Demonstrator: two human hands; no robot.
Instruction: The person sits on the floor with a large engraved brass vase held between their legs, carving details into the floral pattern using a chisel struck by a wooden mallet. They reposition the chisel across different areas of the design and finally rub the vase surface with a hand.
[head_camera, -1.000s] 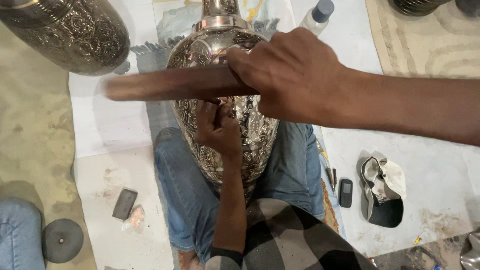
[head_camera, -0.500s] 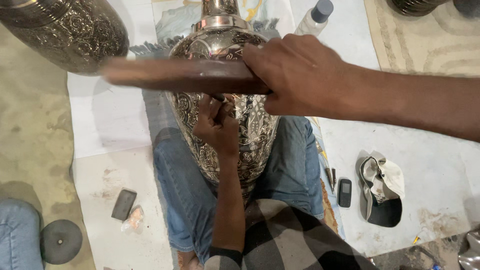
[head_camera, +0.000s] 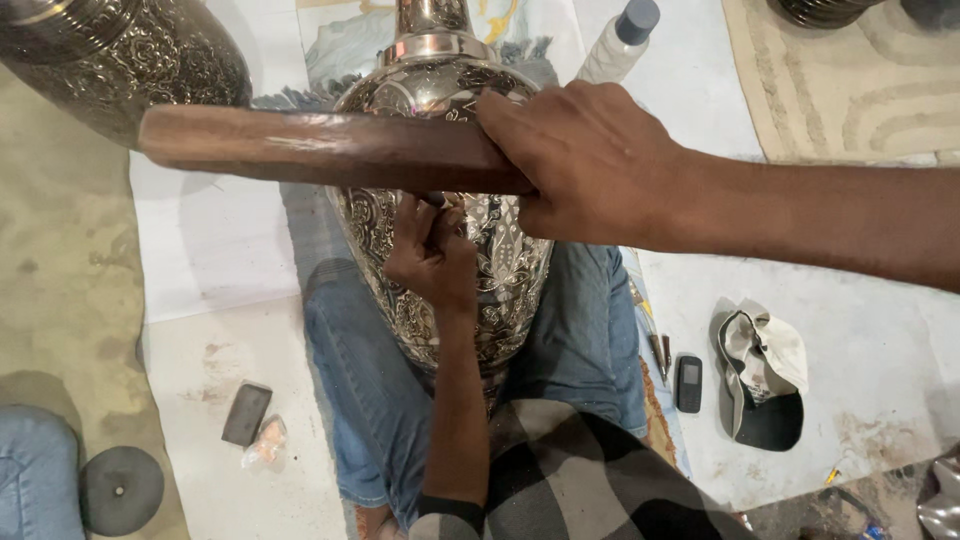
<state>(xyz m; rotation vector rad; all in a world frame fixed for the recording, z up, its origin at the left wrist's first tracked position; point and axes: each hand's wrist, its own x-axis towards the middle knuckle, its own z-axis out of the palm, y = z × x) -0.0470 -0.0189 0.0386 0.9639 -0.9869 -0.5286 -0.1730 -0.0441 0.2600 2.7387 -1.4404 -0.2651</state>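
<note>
Two hands engaged: wooden bat (head_camera: 330, 150) is clenched in right hand (head_camera: 590, 160); punch (head_camera: 437, 200) is pinched by left hand (head_camera: 430, 255) on vase (head_camera: 440, 110); engraving largely covered, chasing unfinished

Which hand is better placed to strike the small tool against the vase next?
Right. The right hand grips the wooden stick above the vase, while the left hand holds the small tool against it.

Even, soft indoor light from above; your view is bright, colours slightly warm. Bright glare streaks on the engraved silver metal vase (head_camera: 440, 90) at neck and shoulder. The long brown wooden mallet (head_camera: 330, 150) shows motion blur. Soft shadows fall beneath it. Frame edges bend slightly.
</note>
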